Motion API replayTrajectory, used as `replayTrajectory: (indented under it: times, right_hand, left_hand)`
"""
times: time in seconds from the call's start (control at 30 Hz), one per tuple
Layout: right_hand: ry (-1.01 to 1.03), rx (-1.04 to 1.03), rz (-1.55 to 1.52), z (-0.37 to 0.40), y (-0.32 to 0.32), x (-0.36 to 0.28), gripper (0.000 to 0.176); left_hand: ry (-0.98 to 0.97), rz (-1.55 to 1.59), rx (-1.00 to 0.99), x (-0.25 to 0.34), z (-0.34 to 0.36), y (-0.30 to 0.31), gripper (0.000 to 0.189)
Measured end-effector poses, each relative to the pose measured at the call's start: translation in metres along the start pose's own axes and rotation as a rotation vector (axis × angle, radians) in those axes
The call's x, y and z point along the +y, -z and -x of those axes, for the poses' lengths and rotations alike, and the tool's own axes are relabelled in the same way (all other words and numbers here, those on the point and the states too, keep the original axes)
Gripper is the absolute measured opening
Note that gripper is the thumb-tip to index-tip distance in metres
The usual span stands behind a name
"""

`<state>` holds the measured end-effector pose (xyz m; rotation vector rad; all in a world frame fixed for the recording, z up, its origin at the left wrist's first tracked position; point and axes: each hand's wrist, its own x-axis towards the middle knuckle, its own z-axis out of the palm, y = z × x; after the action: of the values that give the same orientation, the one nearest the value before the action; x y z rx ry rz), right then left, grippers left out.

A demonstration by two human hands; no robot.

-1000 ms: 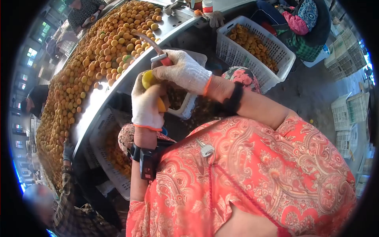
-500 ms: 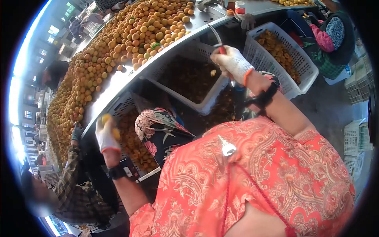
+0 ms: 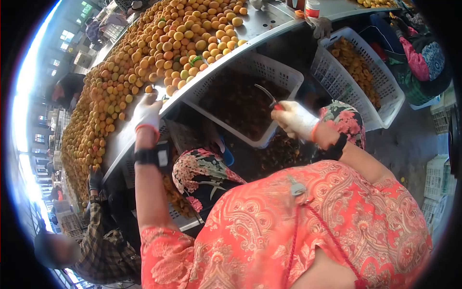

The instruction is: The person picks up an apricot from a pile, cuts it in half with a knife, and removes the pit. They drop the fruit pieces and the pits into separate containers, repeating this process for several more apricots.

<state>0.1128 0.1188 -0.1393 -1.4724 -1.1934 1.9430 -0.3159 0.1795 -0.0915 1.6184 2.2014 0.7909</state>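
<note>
My left hand (image 3: 146, 114), in a white glove, reaches over the table edge with its fingers stretched out. Its fingertips are at an apricot (image 3: 148, 89) lying on the metal surface; contact between them is hard to make out. My right hand (image 3: 294, 118), gloved too, is closed around the red handle of a curved knife (image 3: 265, 91). The thin hooked blade points up and left, above a white crate (image 3: 260, 139) of dark contents. A large heap of apricots (image 3: 178, 41) covers the table (image 3: 257, 24) beyond my left hand.
A white crate (image 3: 385, 120) of orange fruit pieces stands at right, near a seated co-worker (image 3: 426, 62). Another co-worker (image 3: 108, 255) in a checked shirt reaches to the heap at left. More fruit pieces (image 3: 175, 195) lie in a crate below my left arm. Fruit scraps cover the floor.
My left hand has moved up from above the lower-left crate to the table; the yellow fruit it held is gone from it. My right hand has lowered with the knife. The view has shifted slightly.
</note>
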Motion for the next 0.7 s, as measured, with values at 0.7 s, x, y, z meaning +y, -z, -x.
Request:
replayTrajectory:
  times: [0.7]
  right_hand:
    - [0.726, -0.059, 0.008, 0.024, -0.036, -0.056, 0.024]
  left_hand:
    - [-0.102, 1.369, -0.437, 0.138, 0.092, -0.030, 0.047]
